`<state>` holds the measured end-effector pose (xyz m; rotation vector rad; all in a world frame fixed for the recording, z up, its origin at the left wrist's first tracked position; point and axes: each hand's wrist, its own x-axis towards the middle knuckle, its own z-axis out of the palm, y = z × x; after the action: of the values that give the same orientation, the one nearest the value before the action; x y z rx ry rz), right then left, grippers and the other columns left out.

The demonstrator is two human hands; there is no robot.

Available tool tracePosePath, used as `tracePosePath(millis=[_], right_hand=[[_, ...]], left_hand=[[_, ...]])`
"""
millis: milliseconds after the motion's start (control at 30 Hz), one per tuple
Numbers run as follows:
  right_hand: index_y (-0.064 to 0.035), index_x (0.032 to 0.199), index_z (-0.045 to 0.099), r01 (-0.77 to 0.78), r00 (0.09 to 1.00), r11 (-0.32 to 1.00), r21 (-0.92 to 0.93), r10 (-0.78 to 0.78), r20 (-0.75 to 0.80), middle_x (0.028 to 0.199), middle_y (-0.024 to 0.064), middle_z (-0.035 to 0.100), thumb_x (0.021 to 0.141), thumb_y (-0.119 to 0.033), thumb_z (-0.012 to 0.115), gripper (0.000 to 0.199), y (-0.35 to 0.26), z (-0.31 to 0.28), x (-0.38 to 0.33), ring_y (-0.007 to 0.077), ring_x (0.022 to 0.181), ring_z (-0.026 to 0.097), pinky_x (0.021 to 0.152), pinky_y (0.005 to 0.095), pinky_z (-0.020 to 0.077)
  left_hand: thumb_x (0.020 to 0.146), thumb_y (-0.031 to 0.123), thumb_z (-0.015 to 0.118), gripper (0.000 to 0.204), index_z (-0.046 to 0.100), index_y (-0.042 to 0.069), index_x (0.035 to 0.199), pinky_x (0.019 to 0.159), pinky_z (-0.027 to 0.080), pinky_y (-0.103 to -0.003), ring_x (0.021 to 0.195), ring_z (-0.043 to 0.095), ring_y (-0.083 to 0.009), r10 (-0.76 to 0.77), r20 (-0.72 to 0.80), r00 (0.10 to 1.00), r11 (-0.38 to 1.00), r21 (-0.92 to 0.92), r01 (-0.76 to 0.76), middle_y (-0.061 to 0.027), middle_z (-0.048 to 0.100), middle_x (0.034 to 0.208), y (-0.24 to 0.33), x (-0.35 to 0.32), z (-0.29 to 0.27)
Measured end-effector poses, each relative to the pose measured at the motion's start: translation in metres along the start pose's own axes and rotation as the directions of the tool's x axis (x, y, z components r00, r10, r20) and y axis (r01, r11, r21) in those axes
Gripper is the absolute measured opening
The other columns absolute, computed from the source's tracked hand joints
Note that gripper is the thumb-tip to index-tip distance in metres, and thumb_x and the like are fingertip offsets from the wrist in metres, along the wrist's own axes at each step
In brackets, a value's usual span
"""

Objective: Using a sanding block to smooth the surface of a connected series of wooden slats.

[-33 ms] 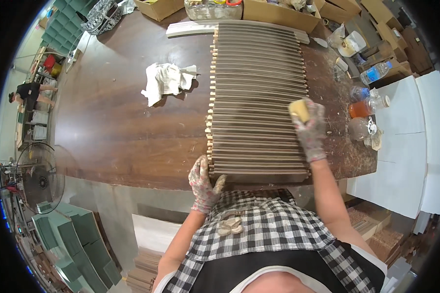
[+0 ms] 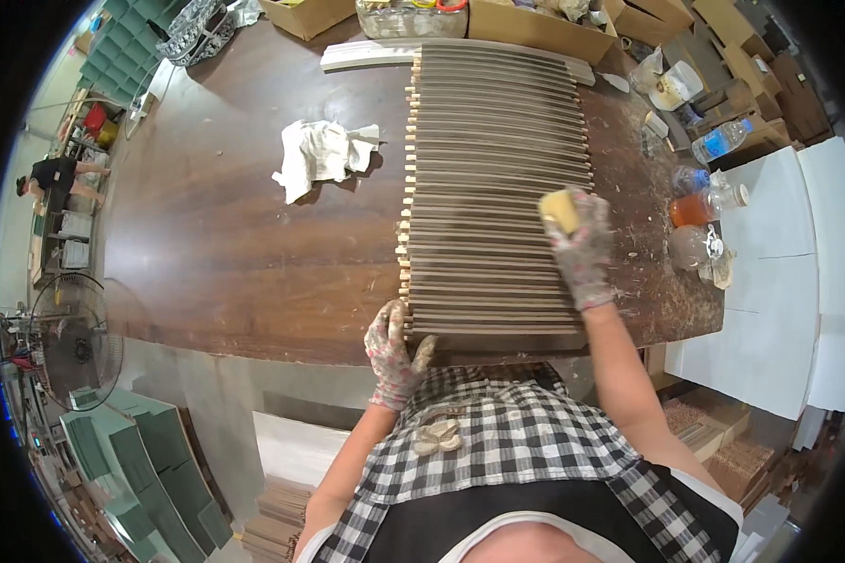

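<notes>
A row of long, narrow grey-brown wooden strips point(image 2: 498, 178) lies side by side on the brown table, with pale pegs point(image 2: 405, 225) sticking out at their left ends. My right hand point(image 2: 584, 246), in a patterned work glove, is closed on a yellow sponge point(image 2: 560, 211) over the right part of the strips. It is a little blurred by motion. My left hand point(image 2: 395, 361), gloved too, rests at the near left corner of the row, its fingers stretched along the strip ends and its thumb apart at the near side. A crumpled white cloth point(image 2: 324, 158) lies left of the strips.
Pale wooden bars point(image 2: 371, 54) lie beyond the row. Cardboard boxes point(image 2: 540, 36) line the far edge. Several bottles point(image 2: 693, 208) stand at the right edge, next to white sheets point(image 2: 751, 281). A fan point(image 2: 80, 347) and another person point(image 2: 56, 178) are at the left.
My right hand has moved slightly left across the strips with the sponge. My left hand stays at the near left corner.
</notes>
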<state>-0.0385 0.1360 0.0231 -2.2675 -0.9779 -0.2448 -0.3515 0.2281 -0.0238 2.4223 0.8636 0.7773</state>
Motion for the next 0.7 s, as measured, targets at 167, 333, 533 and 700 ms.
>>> tracePosePath(millis=[167, 333, 533, 700], right_hand=[[-0.0067, 0.116, 0.058, 0.192, 0.972, 0.973, 0.126, -0.206, 0.116, 0.106, 0.0151, 0.055, 0.074, -0.021, 0.077, 0.048, -0.101, 0.073, 0.000, 0.0299, 0.092, 0.056, 0.085, 0.0430, 0.0474], [-0.0141, 0.123, 0.062, 0.376, 0.890, 0.921, 0.106, -0.390, 0.237, 0.122, 0.0098, 0.057, 0.078, -0.023, 0.075, 0.047, -0.134, 0.100, 0.006, 0.0283, 0.113, 0.052, 0.095, 0.0424, 0.0414], [-0.0125, 0.113, 0.067, 0.294, 0.901, 0.951, -0.096, -0.242, 0.361, 0.110, 0.0097, 0.062, 0.074, -0.014, 0.075, 0.041, -0.054, 0.018, 0.030, 0.0272, 0.103, 0.057, 0.089, 0.0399, 0.0482], [-0.0079, 0.111, 0.066, 0.413, 0.890, 0.901, 0.128, -0.430, 0.155, 0.111, 0.0119, 0.063, 0.073, -0.019, 0.076, 0.041, -0.089, 0.052, 0.021, 0.0273, 0.102, 0.057, 0.091, 0.0400, 0.0468]], left_hand=[[0.072, 0.021, 0.080, 0.065, 0.056, 0.015, 0.132, 0.092, 0.044, -0.046, 0.112, 0.054, -0.0349, 0.044, -0.014, 0.999, 0.996, -0.077, -0.045, -0.0160, 0.053, 0.130, -0.004, -0.005, 0.002], [0.067, 0.016, 0.083, 0.055, 0.066, 0.023, 0.119, 0.086, 0.048, -0.043, 0.108, 0.057, -0.0323, 0.113, -0.049, 0.992, 0.977, -0.175, -0.120, -0.0141, 0.052, 0.133, -0.009, -0.008, 0.006], [0.066, 0.018, 0.084, 0.059, 0.065, 0.024, 0.122, 0.085, 0.048, -0.042, 0.105, 0.057, -0.0327, 0.138, -0.056, 0.989, 0.973, -0.180, -0.146, -0.0146, 0.052, 0.133, -0.012, -0.008, 0.006], [0.066, 0.016, 0.085, 0.063, 0.062, 0.017, 0.125, 0.088, 0.049, -0.045, 0.108, 0.057, -0.0354, 0.137, 0.005, 0.991, 0.986, -0.099, -0.136, -0.0189, 0.052, 0.133, -0.009, -0.008, 0.004]])
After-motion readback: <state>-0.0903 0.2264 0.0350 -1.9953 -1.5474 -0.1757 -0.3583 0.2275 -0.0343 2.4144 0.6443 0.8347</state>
